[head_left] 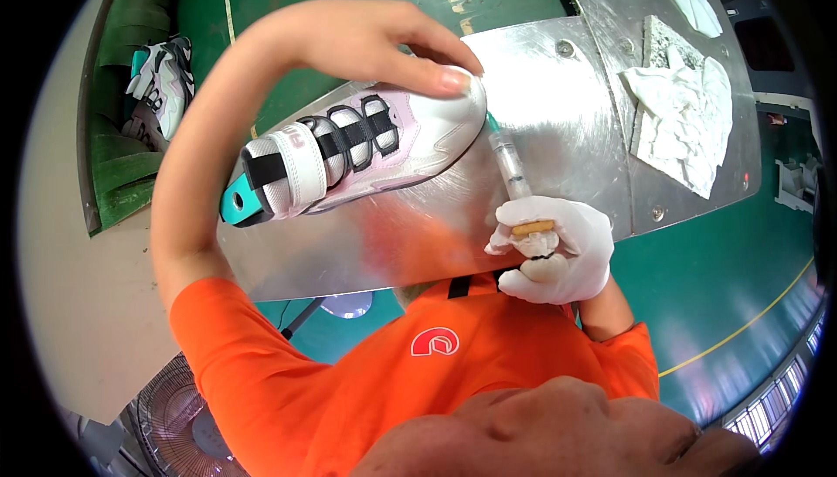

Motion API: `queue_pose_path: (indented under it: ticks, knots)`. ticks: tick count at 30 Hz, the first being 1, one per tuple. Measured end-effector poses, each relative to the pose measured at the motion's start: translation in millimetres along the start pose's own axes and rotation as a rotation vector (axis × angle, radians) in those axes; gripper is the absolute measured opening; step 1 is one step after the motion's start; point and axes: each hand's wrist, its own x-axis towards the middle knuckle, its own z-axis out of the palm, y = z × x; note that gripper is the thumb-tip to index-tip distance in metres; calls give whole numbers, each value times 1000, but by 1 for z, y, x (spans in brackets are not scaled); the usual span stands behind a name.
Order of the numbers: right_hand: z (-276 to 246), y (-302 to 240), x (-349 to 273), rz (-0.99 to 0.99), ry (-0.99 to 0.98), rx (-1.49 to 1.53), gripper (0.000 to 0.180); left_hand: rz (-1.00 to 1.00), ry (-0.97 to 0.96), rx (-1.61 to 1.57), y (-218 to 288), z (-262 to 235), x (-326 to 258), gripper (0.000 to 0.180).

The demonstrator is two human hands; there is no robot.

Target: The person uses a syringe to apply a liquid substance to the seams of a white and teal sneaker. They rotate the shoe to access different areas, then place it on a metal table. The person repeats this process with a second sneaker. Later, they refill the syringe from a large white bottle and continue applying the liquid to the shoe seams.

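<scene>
A white and pale pink sneaker (410,137) with black laces and a teal shoe last (241,200) in its heel end lies on a metal table, toe to the right. My bare left hand (384,50) reaches round its far side and grips the toe, thumb on top. My right hand (558,250), in a white glove, is closed round a clear syringe (509,163). The syringe's green tip touches or nearly touches the sole edge at the toe. A small tan piece (533,228) and some crumpled white material also sit between the gloved fingers.
The metal tabletop (384,246) has bolts at its right part. Crumpled white cloths (684,119) lie there on a grey pad, with another white cloth (693,8) beyond. At far left, similar sneakers (161,85) rest on a green conveyor (122,141). A fan (187,420) stands at lower left.
</scene>
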Motion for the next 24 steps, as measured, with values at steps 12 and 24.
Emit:
queue_pose_path:
  ticks: [12, 24]
  knots:
    - [-28, -58, 15, 66, -182, 702, 54, 131, 491, -151, 59, 34, -71, 38]
    - [8, -119, 75, -74, -326, 489, 46, 627, 1229, -568, 26, 110, -133, 44]
